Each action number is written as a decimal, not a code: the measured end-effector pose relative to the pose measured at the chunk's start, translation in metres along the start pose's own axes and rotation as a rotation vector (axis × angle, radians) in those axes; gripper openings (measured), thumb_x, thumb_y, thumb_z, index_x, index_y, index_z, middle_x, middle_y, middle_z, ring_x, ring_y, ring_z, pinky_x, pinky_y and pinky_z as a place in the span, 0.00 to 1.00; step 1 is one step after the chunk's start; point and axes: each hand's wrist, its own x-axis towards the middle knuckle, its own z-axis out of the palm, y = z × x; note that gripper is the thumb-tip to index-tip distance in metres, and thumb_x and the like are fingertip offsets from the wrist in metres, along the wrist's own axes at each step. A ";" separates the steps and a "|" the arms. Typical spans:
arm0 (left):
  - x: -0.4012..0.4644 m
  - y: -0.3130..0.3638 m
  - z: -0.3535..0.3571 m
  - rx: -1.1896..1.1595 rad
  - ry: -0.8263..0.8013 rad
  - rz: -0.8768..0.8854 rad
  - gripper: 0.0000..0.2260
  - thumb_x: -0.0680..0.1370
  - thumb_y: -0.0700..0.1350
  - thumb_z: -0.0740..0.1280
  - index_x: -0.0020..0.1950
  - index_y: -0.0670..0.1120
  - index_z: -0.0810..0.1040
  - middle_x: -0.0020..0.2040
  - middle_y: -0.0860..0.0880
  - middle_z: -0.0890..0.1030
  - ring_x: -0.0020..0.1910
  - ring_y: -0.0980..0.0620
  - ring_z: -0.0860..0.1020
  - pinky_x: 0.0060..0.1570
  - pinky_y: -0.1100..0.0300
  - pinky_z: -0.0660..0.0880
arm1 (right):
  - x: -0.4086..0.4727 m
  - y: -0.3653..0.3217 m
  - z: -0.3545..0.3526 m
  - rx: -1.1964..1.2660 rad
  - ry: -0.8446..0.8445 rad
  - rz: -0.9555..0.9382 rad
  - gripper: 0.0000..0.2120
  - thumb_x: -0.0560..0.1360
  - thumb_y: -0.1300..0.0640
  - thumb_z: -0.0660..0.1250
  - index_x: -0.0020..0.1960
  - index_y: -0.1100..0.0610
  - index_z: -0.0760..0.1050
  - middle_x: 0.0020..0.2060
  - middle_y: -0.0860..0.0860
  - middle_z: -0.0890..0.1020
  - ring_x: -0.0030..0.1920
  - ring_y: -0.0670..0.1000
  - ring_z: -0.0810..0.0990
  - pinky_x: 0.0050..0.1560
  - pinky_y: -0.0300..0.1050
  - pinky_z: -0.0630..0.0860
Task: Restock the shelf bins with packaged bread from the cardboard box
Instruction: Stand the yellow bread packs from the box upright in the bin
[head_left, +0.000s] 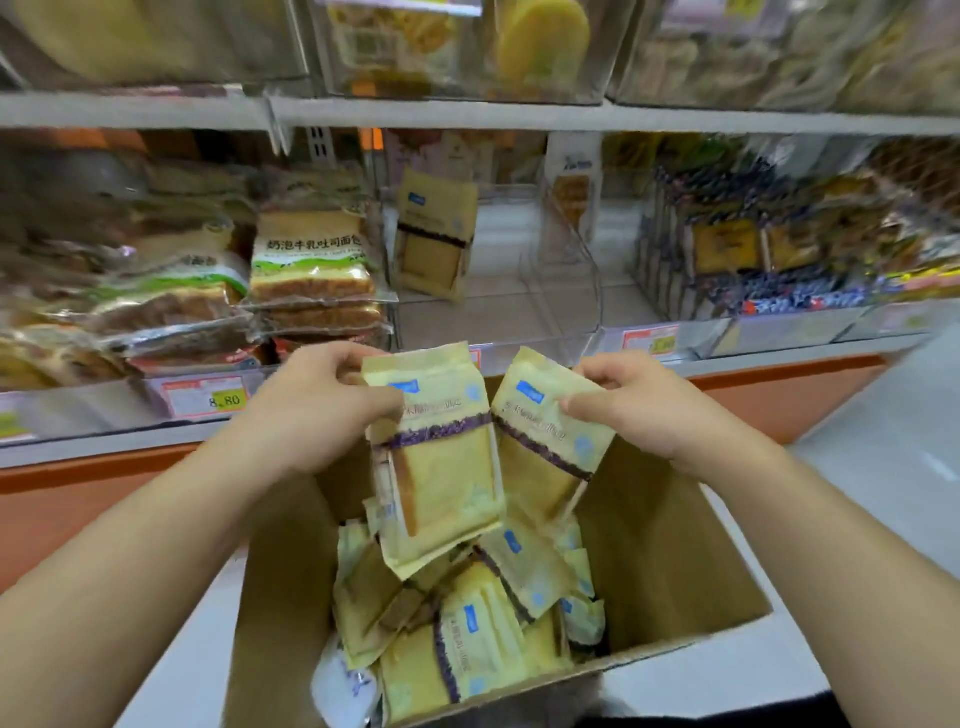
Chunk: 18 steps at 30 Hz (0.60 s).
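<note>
While cardboard box (675, 566) holds many packs, target shelf bin (493, 306) holds one; left hand (317, 410) pinches bread pack (441, 467), right hand (634, 410) pinches second pack (540, 452). Restock barely begun.

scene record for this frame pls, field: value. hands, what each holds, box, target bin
left hand: grip pinches top of one yellow bread pack, lifted above the box
right hand: grip pinches top of a second yellow pack, tilted, also above the box
cardboard box: open, below both hands, many matching packs loose inside
target bin: clear bin on middle shelf, one matching pack standing at the back, mostly bare floor
left neighbour bin: stacked toast loaves
price tag: reads 8.80
</note>
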 end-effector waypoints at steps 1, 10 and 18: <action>-0.004 0.002 -0.006 -0.124 -0.001 -0.006 0.11 0.72 0.42 0.75 0.55 0.48 0.86 0.49 0.52 0.88 0.51 0.52 0.86 0.59 0.48 0.81 | -0.003 -0.004 -0.002 0.052 0.013 -0.011 0.07 0.79 0.52 0.73 0.48 0.56 0.83 0.46 0.54 0.88 0.51 0.62 0.86 0.55 0.61 0.80; -0.022 0.001 -0.042 -0.463 0.032 -0.053 0.07 0.80 0.40 0.71 0.55 0.42 0.86 0.49 0.44 0.88 0.49 0.45 0.88 0.47 0.53 0.79 | -0.023 -0.038 -0.026 0.500 0.076 -0.019 0.09 0.79 0.57 0.75 0.53 0.63 0.84 0.51 0.63 0.88 0.58 0.71 0.83 0.69 0.75 0.73; -0.016 0.004 -0.056 -0.514 -0.027 0.038 0.10 0.83 0.48 0.66 0.59 0.50 0.85 0.55 0.47 0.88 0.51 0.46 0.87 0.47 0.51 0.80 | -0.015 -0.054 -0.014 0.618 0.102 -0.088 0.14 0.77 0.56 0.75 0.54 0.67 0.83 0.51 0.64 0.87 0.49 0.61 0.85 0.59 0.60 0.77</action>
